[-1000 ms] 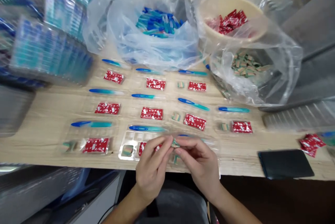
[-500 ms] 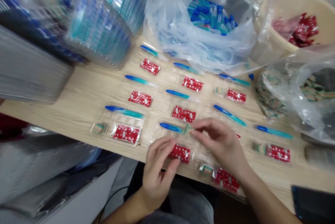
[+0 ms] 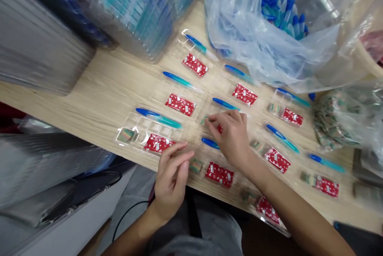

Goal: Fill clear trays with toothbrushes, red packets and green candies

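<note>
My right hand [image 3: 229,134] reaches over a clear plastic tray in the middle of the table, thumb and forefinger pinched on a small green-striped block [image 3: 204,120]. It partly covers that tray's red dotted packet [image 3: 220,128]; a blue pen [image 3: 225,103] lies behind it. My left hand [image 3: 172,178], fingers apart and holding nothing, hovers at the table's near edge. Beside its fingertips, another striped block [image 3: 196,165] sits in the nearer tray with a red dotted packet [image 3: 220,174]. To the left, a clear tray [image 3: 140,126] carries a pen, packet and block.
Several similar trays spread across the wooden table [image 3: 113,88]. Behind stand stacks of filled trays [image 3: 137,8] and a plastic bag of pens [image 3: 239,40]. A bag of striped blocks [image 3: 332,118] and a cream tub [image 3: 366,44] are at right.
My right hand has moved from the nearer tray to the one behind it, with a striped block in its fingers. My left hand has drawn back leftward, uncovering a block. The view has shifted.
</note>
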`<state>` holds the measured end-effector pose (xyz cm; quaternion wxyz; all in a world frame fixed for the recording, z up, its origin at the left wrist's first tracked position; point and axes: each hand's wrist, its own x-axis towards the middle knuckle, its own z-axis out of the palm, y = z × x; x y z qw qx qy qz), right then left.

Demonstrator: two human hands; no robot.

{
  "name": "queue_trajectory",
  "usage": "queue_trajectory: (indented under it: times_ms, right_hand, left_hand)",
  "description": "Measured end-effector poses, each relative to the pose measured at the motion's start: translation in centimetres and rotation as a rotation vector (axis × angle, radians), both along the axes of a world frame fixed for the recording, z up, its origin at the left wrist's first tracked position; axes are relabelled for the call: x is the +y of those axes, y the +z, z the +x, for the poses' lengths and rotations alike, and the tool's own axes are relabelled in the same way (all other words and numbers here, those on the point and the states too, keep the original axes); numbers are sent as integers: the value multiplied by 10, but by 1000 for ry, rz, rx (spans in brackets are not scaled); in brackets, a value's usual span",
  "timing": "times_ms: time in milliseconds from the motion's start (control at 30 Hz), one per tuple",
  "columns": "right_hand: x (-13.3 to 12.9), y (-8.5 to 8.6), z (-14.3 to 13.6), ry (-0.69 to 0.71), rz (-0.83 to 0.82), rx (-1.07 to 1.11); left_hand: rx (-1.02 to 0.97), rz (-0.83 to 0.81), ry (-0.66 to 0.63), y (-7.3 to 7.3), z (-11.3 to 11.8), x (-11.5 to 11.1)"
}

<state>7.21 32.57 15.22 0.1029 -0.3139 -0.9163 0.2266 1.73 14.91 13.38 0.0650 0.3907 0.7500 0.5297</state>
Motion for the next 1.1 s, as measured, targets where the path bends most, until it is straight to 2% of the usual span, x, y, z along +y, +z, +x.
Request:
queue_trajectory:
  times_ms: [67, 133, 300, 367, 567, 667, 800, 933, 1033, 1100]
  right_hand:
    - [-3, -2, 1, 43, 67, -1]
    - [-5, -3, 2, 45, 61, 19]
    - [-2, -6, -1, -109, -176, 106]
    - [-2, -6, -1, -130, -200, 118]
    - [-10, -12, 1, 7, 129, 18]
    - [-12, -19, 0, 5, 167, 14]
    - [-11, -24, -1, 15, 136, 26]
    - [-7, -20, -1, 1, 84, 75]
    - [-3, -14, -1, -45, -35, 145]
    - [2, -10, -2, -87, -187, 192]
  left_hand:
    - [-10, 2, 2, -1, -3, -2]
    - [-19, 11, 7, -2, -7, -4]
    - [-37, 39, 55, -2, -16, -7]
    - [-36, 45, 61, -3, -18, -7]
    - [-39, 54, 46, -4, -19, -9]
    - [-33, 56, 54, -4, -20, -9]
    - [-24, 48, 61, -4, -22, -10]
    - [-27, 41, 62, -5, -23, -12]
    - [-29, 40, 54, -3, -22, -11]
    - [-29, 42, 47, -1, -23, -7]
